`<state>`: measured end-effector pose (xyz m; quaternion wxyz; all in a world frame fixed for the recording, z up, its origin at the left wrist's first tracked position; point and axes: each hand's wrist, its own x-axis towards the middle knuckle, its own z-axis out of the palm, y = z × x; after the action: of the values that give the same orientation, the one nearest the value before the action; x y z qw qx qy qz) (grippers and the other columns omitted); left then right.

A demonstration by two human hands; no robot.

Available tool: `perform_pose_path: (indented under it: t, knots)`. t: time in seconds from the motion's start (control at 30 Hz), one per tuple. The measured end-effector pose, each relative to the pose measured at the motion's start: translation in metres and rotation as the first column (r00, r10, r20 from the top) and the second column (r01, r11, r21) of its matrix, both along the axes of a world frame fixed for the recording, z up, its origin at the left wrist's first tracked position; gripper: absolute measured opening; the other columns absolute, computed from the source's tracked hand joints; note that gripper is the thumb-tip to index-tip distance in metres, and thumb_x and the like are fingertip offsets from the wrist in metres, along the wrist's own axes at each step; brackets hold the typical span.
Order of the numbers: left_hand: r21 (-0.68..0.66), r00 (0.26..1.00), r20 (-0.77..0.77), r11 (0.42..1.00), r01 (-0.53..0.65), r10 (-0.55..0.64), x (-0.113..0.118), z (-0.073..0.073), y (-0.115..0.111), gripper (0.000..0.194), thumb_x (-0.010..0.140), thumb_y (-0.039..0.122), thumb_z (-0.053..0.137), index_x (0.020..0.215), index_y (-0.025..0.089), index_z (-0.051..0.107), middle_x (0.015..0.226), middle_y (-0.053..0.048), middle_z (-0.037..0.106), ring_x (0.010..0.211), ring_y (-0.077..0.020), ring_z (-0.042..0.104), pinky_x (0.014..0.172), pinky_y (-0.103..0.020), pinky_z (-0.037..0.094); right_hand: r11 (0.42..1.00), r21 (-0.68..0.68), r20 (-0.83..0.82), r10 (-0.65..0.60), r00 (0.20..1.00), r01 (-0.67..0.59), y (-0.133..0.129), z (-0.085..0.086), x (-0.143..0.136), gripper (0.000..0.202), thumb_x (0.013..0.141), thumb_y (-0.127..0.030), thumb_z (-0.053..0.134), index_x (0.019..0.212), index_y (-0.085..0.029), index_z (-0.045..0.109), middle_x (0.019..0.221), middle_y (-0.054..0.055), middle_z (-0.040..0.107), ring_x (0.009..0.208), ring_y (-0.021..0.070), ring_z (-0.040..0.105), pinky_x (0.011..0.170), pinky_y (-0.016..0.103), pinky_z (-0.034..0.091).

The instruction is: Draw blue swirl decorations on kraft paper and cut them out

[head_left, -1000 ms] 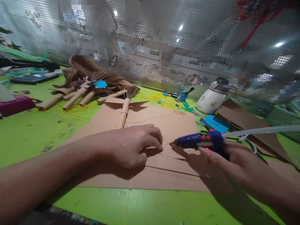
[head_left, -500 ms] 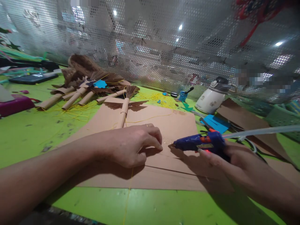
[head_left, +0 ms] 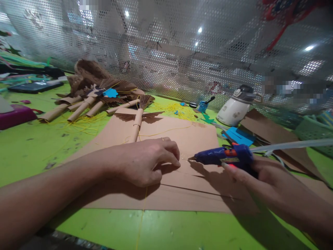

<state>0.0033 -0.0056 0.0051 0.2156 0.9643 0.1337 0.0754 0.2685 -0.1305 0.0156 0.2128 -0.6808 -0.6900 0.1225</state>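
My right hand (head_left: 262, 178) is closed around a dark blue glue gun (head_left: 221, 155), whose tip points left just above a brown paper sheet (head_left: 197, 139). A few shiny glue spots show on the sheet near the tip. My left hand (head_left: 153, 161) rests on the paper with its fingers curled and fingertips down; what they may hold is hidden. Behind it lies a rolled paper tube figure (head_left: 137, 121) with pleated paper wings. A yellow string (head_left: 142, 222) runs under my left hand to the front edge of the table.
More paper tube figures (head_left: 83, 108) lie at the back left by a phone (head_left: 35, 86) and a purple object (head_left: 18, 117). At the back right stand a white bottle (head_left: 232, 110), a small blue jar (head_left: 202, 106) and a green basket (head_left: 316, 133). Perforated metal (head_left: 166, 66) rises behind.
The glue gun in my right hand has shifted slightly right and its tip has risen a little. My left hand has stayed in place on the paper.
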Motion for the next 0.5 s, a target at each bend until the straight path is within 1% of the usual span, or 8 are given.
perform_pose_path:
  t: [0.07, 0.1, 0.13, 0.23, 0.3, 0.37, 0.43, 0.5]
  knots:
    - [-0.005, 1.000, -0.003, 1.000, 0.000, 0.000, 0.0004, 0.0004, -0.0006, 0.041, 0.061, -0.007, 0.050, 0.089, 0.017, 0.069, 0.109, -0.004, 0.065, 0.098, -0.0218, 0.061, 0.085, -0.030, 0.050, 0.999, -0.037, -0.001, -0.020, 1.000, 0.020, 0.0003, 0.0013, -0.0005, 0.044, 0.091, -0.061, 0.057, 0.077, -0.027, 0.080, 0.063, 0.001, 0.075, 0.054, 0.0217, 0.065, 0.047, 0.030, 0.052]
    - [-0.008, 1.000, -0.005, 1.000, -0.001, 0.001, 0.0007, 0.0006, -0.0010, 0.040, 0.061, -0.007, 0.050, 0.087, 0.017, 0.068, 0.109, -0.004, 0.064, 0.098, -0.0217, 0.061, 0.085, -0.031, 0.050, 0.998, -0.051, -0.014, -0.022, 1.000, 0.021, 0.0005, 0.0014, -0.0008, 0.044, 0.091, -0.061, 0.058, 0.075, -0.027, 0.079, 0.065, 0.001, 0.076, 0.055, 0.0215, 0.066, 0.047, 0.029, 0.053]
    - [-0.009, 1.000, -0.006, 1.000, -0.003, 0.003, 0.0011, 0.0007, -0.0013, 0.038, 0.061, -0.006, 0.050, 0.085, 0.018, 0.067, 0.108, -0.004, 0.064, 0.097, -0.0219, 0.061, 0.085, -0.031, 0.050, 0.998, -0.059, -0.037, -0.027, 0.999, 0.025, 0.0008, 0.0013, -0.0011, 0.043, 0.091, -0.062, 0.058, 0.077, -0.027, 0.079, 0.068, 0.001, 0.078, 0.056, 0.0218, 0.068, 0.049, 0.029, 0.054]
    - [-0.002, 1.000, -0.002, 1.000, 0.001, -0.001, 0.0015, 0.0007, -0.0016, 0.036, 0.061, -0.005, 0.049, 0.085, 0.018, 0.066, 0.108, -0.005, 0.064, 0.098, -0.0228, 0.061, 0.086, -0.032, 0.050, 0.998, -0.069, -0.071, -0.015, 0.997, 0.010, 0.0016, -0.0009, -0.0002, 0.045, 0.093, -0.062, 0.054, 0.093, -0.028, 0.083, 0.075, 0.002, 0.081, 0.063, 0.0248, 0.073, 0.053, 0.031, 0.059]
    - [-0.001, 1.000, -0.006, 1.000, -0.003, 0.003, 0.0011, 0.0002, -0.0010, 0.038, 0.061, -0.005, 0.049, 0.086, 0.018, 0.067, 0.109, -0.005, 0.064, 0.098, -0.0231, 0.061, 0.087, -0.033, 0.050, 0.998, -0.054, -0.055, 0.016, 0.998, -0.019, 0.0019, -0.0026, 0.0011, 0.043, 0.092, -0.061, 0.056, 0.096, -0.028, 0.084, 0.075, 0.002, 0.081, 0.067, 0.0262, 0.075, 0.058, 0.033, 0.061]
    - [-0.007, 1.000, -0.011, 1.000, -0.003, 0.002, 0.0007, -0.0003, 0.0000, 0.040, 0.062, -0.006, 0.049, 0.089, 0.018, 0.068, 0.110, -0.005, 0.064, 0.099, -0.0228, 0.061, 0.087, -0.033, 0.050, 0.999, -0.036, -0.038, 0.038, 0.999, -0.039, 0.0020, -0.0036, 0.0018, 0.041, 0.091, -0.059, 0.058, 0.085, -0.028, 0.082, 0.073, 0.002, 0.080, 0.065, 0.0256, 0.074, 0.057, 0.032, 0.061]
    - [-0.014, 1.000, -0.011, 1.000, 0.005, -0.005, 0.0005, -0.0005, 0.0012, 0.042, 0.063, -0.006, 0.050, 0.092, 0.018, 0.069, 0.111, -0.004, 0.064, 0.100, -0.0226, 0.061, 0.088, -0.032, 0.050, 0.999, -0.018, -0.027, 0.028, 0.999, -0.028, 0.0020, -0.0037, 0.0015, 0.045, 0.091, -0.060, 0.057, 0.071, -0.027, 0.078, 0.066, 0.002, 0.077, 0.055, 0.0232, 0.069, 0.047, 0.030, 0.055]
    - [-0.017, 1.000, -0.013, 1.000, 0.019, -0.019, 0.0006, -0.0001, 0.0019, 0.042, 0.063, -0.006, 0.050, 0.091, 0.017, 0.069, 0.111, -0.005, 0.064, 0.101, -0.0223, 0.061, 0.088, -0.031, 0.049, 1.000, 0.005, 0.012, -0.006, 1.000, 0.006, 0.0021, -0.0035, 0.0006, 0.047, 0.093, -0.060, 0.054, 0.068, -0.027, 0.077, 0.058, 0.002, 0.073, 0.047, 0.0215, 0.063, 0.039, 0.029, 0.048]
